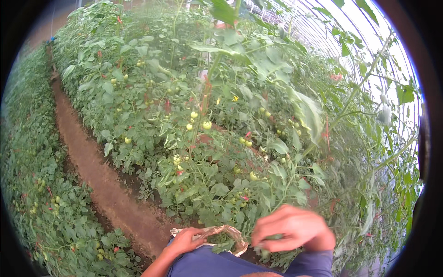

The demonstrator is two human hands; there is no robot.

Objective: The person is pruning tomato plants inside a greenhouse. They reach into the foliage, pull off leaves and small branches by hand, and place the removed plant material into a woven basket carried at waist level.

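At the bottom of the view my left hand [188,239] grips the rim of an open bag [238,239] with a crinkled, tan, shiny edge, held against my blue clothing. Green leaves [224,246] show in the bag's mouth. To the right of the bag, my right hand [292,228] is blurred by motion, its thumb and fingers drawn together. A small green plant piece [264,252] shows at the fingertips, too blurred to name more exactly. Tomato plants [221,190] with green fruit stand right in front of both hands.
A bare soil path [93,173] runs between the rows to the far left. Unripe tomatoes [206,125] hang among the leaves, and red ties [206,93] hold stems. A leaning stem [346,104] rises close on the right, below the greenhouse's curved ribs [391,52].
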